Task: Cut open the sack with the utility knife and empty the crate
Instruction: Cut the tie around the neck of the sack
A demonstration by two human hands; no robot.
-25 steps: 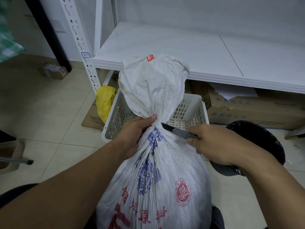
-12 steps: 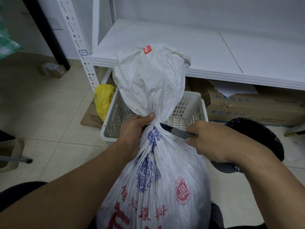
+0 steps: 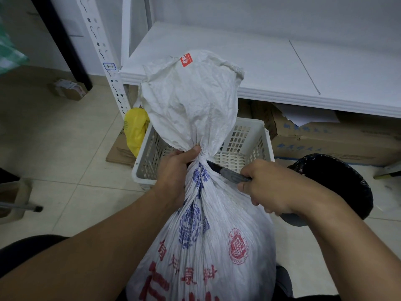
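A full white woven sack (image 3: 208,235) with red and blue print stands upright in front of me, its loose top bunched above a tied neck. My left hand (image 3: 175,170) grips the neck from the left. My right hand (image 3: 267,187) holds the utility knife (image 3: 227,172), whose dark blade points left and touches the right side of the neck. Behind the sack, a white perforated plastic crate (image 3: 247,146) sits on the floor; the sack hides most of its inside.
A white metal shelf (image 3: 282,68) runs across the back above cardboard boxes (image 3: 325,142). A black-lined bin (image 3: 338,183) stands at the right behind my right arm. A yellow bag (image 3: 135,129) hangs left of the crate. Tiled floor stretches out to the left.
The knife tip has slid further left into the sack's neck. My left hand keeps its grip. The view has shifted slightly, the sack sitting a little lower in it.
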